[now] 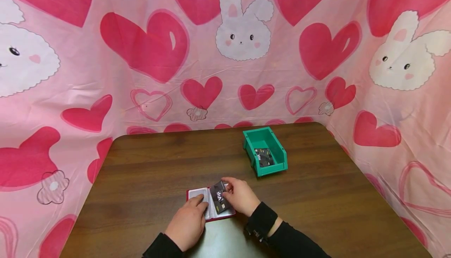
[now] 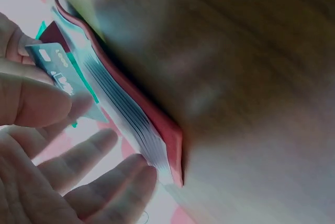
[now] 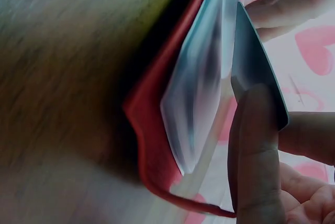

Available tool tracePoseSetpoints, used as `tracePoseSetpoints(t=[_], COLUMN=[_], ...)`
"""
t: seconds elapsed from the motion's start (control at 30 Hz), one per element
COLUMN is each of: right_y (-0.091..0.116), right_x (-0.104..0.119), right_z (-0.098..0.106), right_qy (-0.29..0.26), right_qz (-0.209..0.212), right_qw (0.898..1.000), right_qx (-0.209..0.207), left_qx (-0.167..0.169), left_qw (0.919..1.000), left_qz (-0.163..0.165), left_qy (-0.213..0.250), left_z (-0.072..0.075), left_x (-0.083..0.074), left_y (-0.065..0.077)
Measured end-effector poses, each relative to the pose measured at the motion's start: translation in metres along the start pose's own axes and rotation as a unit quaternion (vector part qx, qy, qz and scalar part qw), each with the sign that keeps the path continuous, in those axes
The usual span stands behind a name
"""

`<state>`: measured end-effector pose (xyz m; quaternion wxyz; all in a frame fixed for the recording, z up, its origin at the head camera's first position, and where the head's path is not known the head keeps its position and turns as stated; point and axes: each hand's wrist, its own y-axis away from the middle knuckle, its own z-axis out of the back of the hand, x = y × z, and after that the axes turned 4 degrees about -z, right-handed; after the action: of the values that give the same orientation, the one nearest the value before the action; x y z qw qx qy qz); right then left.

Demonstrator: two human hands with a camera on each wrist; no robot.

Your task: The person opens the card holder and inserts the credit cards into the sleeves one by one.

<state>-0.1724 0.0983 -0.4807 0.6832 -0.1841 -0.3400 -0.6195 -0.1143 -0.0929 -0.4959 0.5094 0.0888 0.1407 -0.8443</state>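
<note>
A red card holder [image 1: 225,216] lies spread on the table, its clear plastic sleeves [image 2: 118,96] showing in a stack. My right hand [image 1: 242,197] pinches a black card [image 1: 219,197] marked "VIP" between thumb and fingers, tilted over the holder's right-hand page. From the right wrist, the card [image 3: 256,67] stands apart from the sleeves at an angle. My left hand [image 1: 187,222] rests on the left-hand page with its fingers extended. In the left wrist view, those fingertips [image 2: 141,169] are at the edge of the sleeves.
A green plastic bin [image 1: 278,148] stands behind and to the right of the holder, with black cards [image 1: 263,157] inside. The brown wooden table [image 1: 151,164] is bordered by a pink curtain [image 1: 218,68] printed with hearts and rabbits.
</note>
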Motion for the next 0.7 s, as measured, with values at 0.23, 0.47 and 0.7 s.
tracePoseSetpoints(t=[0.23,0.47,0.7], right_y=[0.0,-0.001,-0.001], right_x=[0.004,0.005,0.005], right_z=[-0.007,-0.011,-0.016], right_qy=[0.006,0.029,0.059], right_qz=[-0.006,0.008,0.008], right_qw=[1.0,1.0,0.998], right_qx=[0.009,0.007,-0.004], left_qx=[0.019,0.021,0.018], left_qw=[0.9984,0.9972,0.9976], left_qz=[0.049,0.069,0.063], left_qy=[0.019,0.02,0.022], left_z=[0.003,0.002,0.001], left_x=[0.0,0.001,0.003], left_y=[0.0,-0.002,-0.001])
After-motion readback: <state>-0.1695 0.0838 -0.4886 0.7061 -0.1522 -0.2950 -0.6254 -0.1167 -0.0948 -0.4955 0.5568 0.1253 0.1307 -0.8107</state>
